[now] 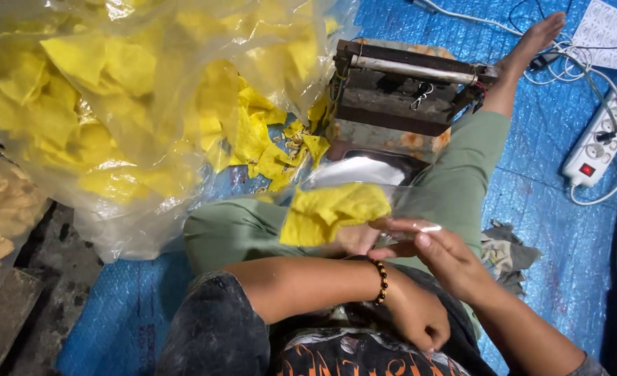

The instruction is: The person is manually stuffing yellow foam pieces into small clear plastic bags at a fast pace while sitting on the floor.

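Two hands meet over the person's lap at a small clear plastic pouch (350,209) filled with yellow chip-like pieces. The right hand (447,261) pinches the pouch's open edge between thumb and fingers, closed on the film. The left hand (420,317), with a dark beaded bracelet (381,282) at its wrist, lies lower, fingers curled down against the dark shirt; whether it grips anything cannot be told.

Beyond the pouch, between the green-trousered legs (454,181), stands a rusty metal press with a long bar handle (399,90), its base just beyond the pouch's far end. To the left, a large clear plastic sack (134,104) bulges with the same yellow pieces and leans over the knee; a few pieces lie spilled on the floor beside the press.

Everything rests on a blue woven plastic sheet (552,244). At the far right a white power strip with a red lit switch (597,146) lies among white cables, near a bare foot (534,42); a white sheet of small round stickers (611,31) sits at the top corner. Bare blue sheet lies open to the right of the legs, beside a crumpled grey rag (507,251).
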